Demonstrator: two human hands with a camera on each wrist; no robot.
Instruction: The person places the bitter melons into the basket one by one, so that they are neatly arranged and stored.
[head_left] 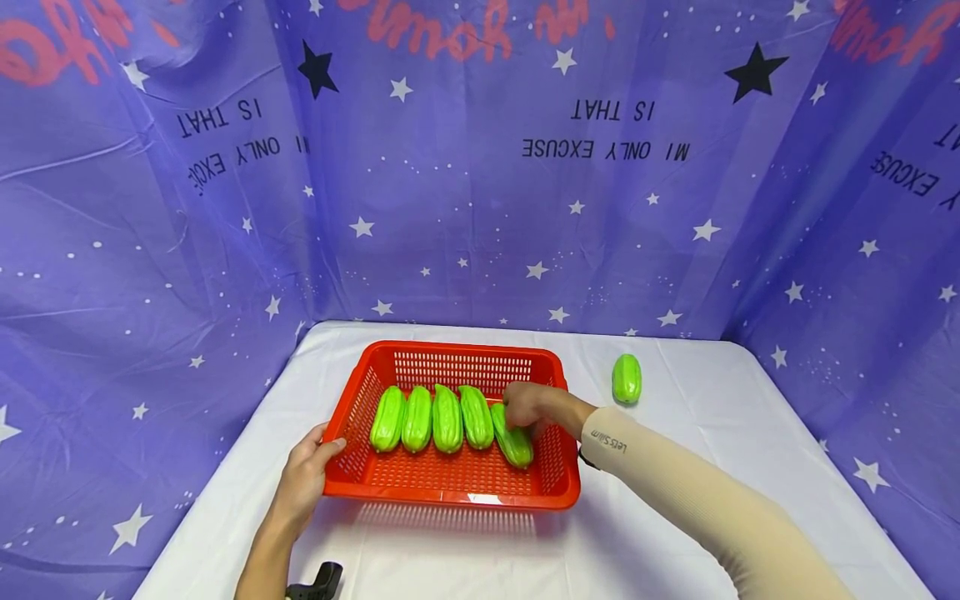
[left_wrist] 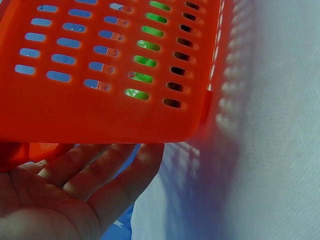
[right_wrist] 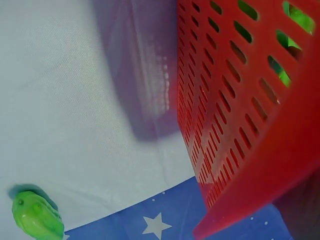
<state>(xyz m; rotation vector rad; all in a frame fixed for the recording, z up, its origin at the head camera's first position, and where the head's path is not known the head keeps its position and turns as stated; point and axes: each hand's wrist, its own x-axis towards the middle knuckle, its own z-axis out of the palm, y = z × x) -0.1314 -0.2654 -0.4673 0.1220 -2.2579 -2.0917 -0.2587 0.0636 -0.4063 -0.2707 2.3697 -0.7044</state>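
Note:
A red plastic basket (head_left: 457, 497) with slotted walls stands on the table. My left hand (head_left: 306, 467) grips its left rim, thumb over the top; in the left wrist view the fingers (left_wrist: 122, 182) reach under the edge. Inside, several light-green ribbed gourds (head_left: 447, 421) lie side by side in a row. At the right end of the row, my right hand (head_left: 527, 405) reaches over the right wall and holds the upper end of a tilted gourd (head_left: 517, 450). Its fingertips are hidden. The basket wall (right_wrist: 220, 105) mostly blocks that hand in the right wrist view.
Another green gourd (head_left: 627, 379) lies on the white tablecloth (head_left: 675, 467), right of the basket. A black object (head_left: 321, 582) is near the left forearm at the front. Purple star-patterned curtains (head_left: 480, 208) enclose the back and sides.

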